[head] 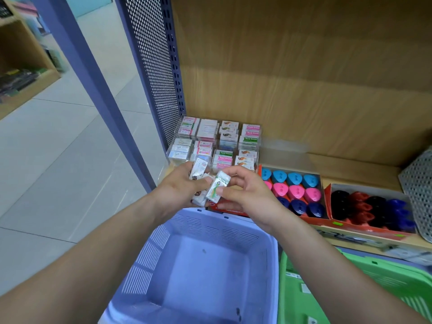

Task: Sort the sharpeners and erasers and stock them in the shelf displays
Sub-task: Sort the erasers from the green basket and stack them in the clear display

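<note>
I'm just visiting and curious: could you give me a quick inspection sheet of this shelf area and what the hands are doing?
Surface: wooden shelf board, holding the displays.
Job's things: clear eraser display, compartments filled with boxed erasers; red carton of blue, pink and navy sharpeners; second carton of black, red and blue ones beside it.
Clutter: purple basket and green basket below the shelf; mesh container at the shelf's right end.
Hands: left hand holds several erasers; right hand pinches one green-printed eraser.
Cables: nothing seen.
Surroundings: perforated side panel, tiled floor, another shelf unit far left.
</note>
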`<state>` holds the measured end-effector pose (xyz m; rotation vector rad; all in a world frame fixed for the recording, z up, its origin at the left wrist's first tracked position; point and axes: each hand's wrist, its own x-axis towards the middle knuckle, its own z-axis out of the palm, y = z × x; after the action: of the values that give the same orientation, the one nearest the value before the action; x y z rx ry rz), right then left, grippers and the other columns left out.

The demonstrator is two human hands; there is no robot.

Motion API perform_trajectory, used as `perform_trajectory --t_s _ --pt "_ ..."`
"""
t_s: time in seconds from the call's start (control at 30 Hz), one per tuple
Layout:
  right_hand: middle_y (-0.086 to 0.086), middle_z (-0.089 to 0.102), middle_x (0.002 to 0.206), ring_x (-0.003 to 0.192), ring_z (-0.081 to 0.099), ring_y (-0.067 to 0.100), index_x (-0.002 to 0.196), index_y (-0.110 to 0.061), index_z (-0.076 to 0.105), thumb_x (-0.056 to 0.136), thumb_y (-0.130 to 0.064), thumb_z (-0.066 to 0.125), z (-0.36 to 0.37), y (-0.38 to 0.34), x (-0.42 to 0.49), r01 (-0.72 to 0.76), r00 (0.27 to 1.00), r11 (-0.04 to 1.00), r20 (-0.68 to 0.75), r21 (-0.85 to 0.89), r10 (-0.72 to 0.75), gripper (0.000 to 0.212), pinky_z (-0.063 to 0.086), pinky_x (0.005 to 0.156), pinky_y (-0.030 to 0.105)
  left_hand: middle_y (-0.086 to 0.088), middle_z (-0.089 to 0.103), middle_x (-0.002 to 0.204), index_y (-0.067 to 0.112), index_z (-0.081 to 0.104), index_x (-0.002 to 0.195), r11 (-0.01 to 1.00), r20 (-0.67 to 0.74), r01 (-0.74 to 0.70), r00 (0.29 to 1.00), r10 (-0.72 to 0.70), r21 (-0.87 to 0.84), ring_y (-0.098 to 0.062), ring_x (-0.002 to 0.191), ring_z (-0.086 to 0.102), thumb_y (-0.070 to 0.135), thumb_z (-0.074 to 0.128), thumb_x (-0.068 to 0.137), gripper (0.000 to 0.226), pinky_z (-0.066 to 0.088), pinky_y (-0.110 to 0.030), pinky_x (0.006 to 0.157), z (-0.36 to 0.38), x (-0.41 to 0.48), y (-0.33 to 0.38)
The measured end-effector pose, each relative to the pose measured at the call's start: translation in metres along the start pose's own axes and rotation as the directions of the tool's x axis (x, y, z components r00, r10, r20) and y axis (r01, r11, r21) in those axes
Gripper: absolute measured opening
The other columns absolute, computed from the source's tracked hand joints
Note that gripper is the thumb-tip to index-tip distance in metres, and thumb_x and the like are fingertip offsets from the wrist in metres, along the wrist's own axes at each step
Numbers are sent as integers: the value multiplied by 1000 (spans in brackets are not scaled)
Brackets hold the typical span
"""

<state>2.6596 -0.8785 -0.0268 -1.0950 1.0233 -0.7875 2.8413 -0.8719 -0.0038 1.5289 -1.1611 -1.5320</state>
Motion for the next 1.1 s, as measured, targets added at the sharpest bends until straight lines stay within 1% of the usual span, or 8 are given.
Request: perform_trajectory --t_s 0.13,0.23,0.47,0.63,0.77,0.87,1.0,1.1 --pt "25 62 119 79 74 27 130 -10 60 96 1 62 -9 5 5 -69 997 995 -31 78 72 36 63 65 36 -9 75 109 17 58 127 999 -34 -4 999 5 49 -28 92 75 12 61 100 28 61 -48 83 -6 -2 -1" --pt "20 67 106 67 70 21 127 -7 59 93 0 67 -25 11 16 -105 985 994 -138 14 106 36 58 57 29 -6 73 104 16 57 124 998 -58 7 998 -3 64 -21 80 75 10 60 100 25 63 -45 76 -13 -5 -3" --pt "10 76 97 84 74 23 98 -13 73 84 -5 79 -45 29 59 -177 967 937 -228 -303 109 17 60 73 30 1 72 92 20 57 115 991 -108 -15 994 30 132 -13 73 74 12 61 100 18 63 -35 68 -32 -8 -6" --pt "-5 73 85 85 69 11 88 -26 74 88 -17 78 -34 43 100 -62 989 739 -138 -671 -42 9 47 68 16 7 71 88 19 56 118 988 -116 -14 993 31 151 -10 73 74 15 63 99 21 63 -33 67 -36 -7 -8" --pt "-16 71 89 85 67 4 84 -36 70 88 -23 77 -33 57 125 -33 999 506 -48 -862 -16 15 58 83 35 5 71 94 19 55 121 988 -120 5 993 14 157 -12 77 74 18 64 99 24 63 -33 68 -38 -4 -10" --pt "-16 73 98 89 67 6 98 -34 73 87 -28 76 -33 63 129 -10 999 346 -25 -938 -39 12 59 82 36 7 72 89 18 57 120 989 -126 7 992 12 148 -13 77 74 18 64 98 22 62 -33 68 -38 0 -10" --pt "-11 72 105 93 67 11 109 -30 73 93 -26 68 -39 67 126 31 992 351 -14 -936 -125 17 59 81 35 3 72 96 18 55 122 989 -116 23 993 -6 147 -14 78 75 18 63 99 24 62 -32 67 -35 3 -9" --pt "-10 72 111 77 67 6 119 -29 71 100 -26 54 -39 67 123 80 996 323 65 -943 -57 26 60 73 37 1 72 103 19 55 123 987 -110 23 994 -6 159 -13 79 75 18 62 100 25 62 -31 66 -32 5 -8"
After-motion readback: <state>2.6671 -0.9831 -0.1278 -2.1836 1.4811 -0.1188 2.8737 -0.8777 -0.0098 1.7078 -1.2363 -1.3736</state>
